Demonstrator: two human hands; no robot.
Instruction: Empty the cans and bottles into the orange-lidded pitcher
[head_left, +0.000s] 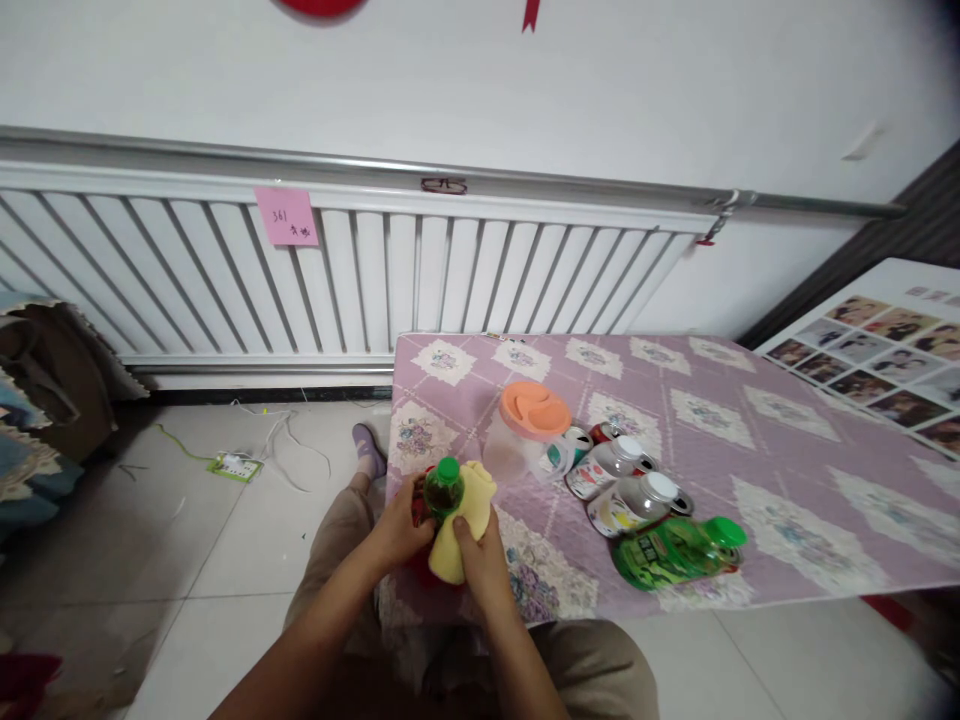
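Near the table's left front corner, my left hand (406,522) is closed around a bottle (444,487) with a green cap, which stands upright. My right hand (481,555) grips a folded yellow cloth (454,548) and presses it against the bottle's right side. The cloth and my fingers hide much of the bottle's body. Something red shows around the bottle's lower part; I cannot make out whether it is a label. Just beyond my hands stands a clear plastic jug (510,452) with an orange lid (535,410).
Right of the jug are two white-capped bottles (606,466), several cans (576,443) and a green-labelled bottle (667,552) with a green cap. A purple floral cloth (705,380) covers the table. Behind it runs a white radiator (375,275); a power strip (235,466) lies on the floor.
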